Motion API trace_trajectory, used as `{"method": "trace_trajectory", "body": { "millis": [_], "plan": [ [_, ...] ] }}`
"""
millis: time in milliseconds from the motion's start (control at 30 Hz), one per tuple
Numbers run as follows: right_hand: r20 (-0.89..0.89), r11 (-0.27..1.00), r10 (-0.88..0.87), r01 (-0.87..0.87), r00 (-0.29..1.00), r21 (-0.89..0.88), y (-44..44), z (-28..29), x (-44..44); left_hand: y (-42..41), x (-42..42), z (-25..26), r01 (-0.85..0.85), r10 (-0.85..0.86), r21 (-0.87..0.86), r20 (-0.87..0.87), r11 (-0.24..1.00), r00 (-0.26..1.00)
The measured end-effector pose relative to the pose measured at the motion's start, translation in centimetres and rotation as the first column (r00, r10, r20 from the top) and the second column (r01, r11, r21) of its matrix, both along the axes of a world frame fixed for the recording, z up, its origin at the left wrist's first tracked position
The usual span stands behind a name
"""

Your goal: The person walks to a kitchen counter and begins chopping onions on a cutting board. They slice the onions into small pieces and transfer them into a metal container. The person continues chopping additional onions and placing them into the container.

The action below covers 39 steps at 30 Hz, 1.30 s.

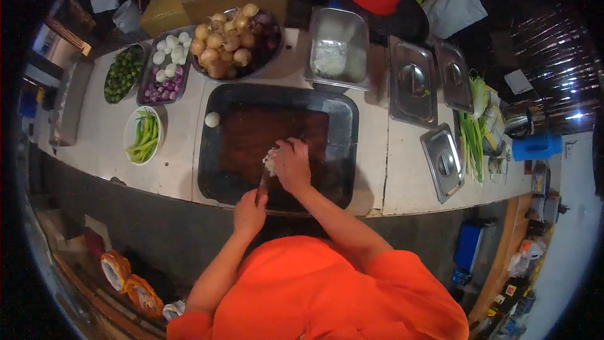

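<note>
My left hand [250, 215] grips the handle of a knife [263, 183], whose blade points away from me over a dark wooden cutting board [264, 127]. The board lies inside a large dark metal tray [347, 141]. My right hand [293, 163] is beside the blade with bent fingers against a small heap of chopped pale onion [271, 161]; whether it grips some of it I cannot tell. A peeled white onion [212, 119] rests at the tray's left side. Beyond the tray stands a steel pan [338, 23] with chopped white pieces [330, 58] in it.
At the back left are a bowl of unpeeled onions [226, 45], a tray of peeled onions and shallots [163, 78], a bowl of small green vegetables [123, 73] and a white bowl of green peppers [144, 137]. Steel lids [413, 85] and green onions [472, 146] lie to the right.
</note>
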State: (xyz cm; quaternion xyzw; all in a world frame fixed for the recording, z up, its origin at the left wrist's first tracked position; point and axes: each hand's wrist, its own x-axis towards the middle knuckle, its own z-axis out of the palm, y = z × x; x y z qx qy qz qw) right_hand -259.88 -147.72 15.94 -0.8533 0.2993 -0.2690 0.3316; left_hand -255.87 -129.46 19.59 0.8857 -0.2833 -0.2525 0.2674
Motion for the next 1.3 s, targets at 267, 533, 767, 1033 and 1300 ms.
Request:
{"method": "trace_trajectory", "body": {
  "millis": [267,533,767,1033,1300],
  "plan": [
    [0.043,1.0,-0.008,0.008,0.999,0.011,0.3,0.4,0.4,-4.4,-2.1,2.4,0.01,0.0,0.08,-0.117,0.997,0.993],
    [0.133,0.984,-0.111,0.09,0.985,0.154,-0.4,0.2,1.3,-4.1,-2.4,-0.3,-0.059,0.038,-0.087,-0.219,0.995,0.975],
    [0.139,0.958,-0.169,0.13,0.976,0.254,-0.6,1.7,3.3,-5.3,-1.5,4.1,-0.201,0.124,-0.127,-0.451,0.971,0.884],
    [0.384,0.949,-0.221,0.288,0.897,-0.127,-13.5,12.1,9.1,-16.0,5.3,13.7,0.081,-0.141,-0.386,-0.129,0.919,0.982],
    [-0.218,0.922,-0.383,0.358,0.897,-0.15,-31.4,3.3,11.5,-18.0,9.3,19.1,0.229,-0.187,-0.206,0.203,0.951,0.961]
  ]
}}
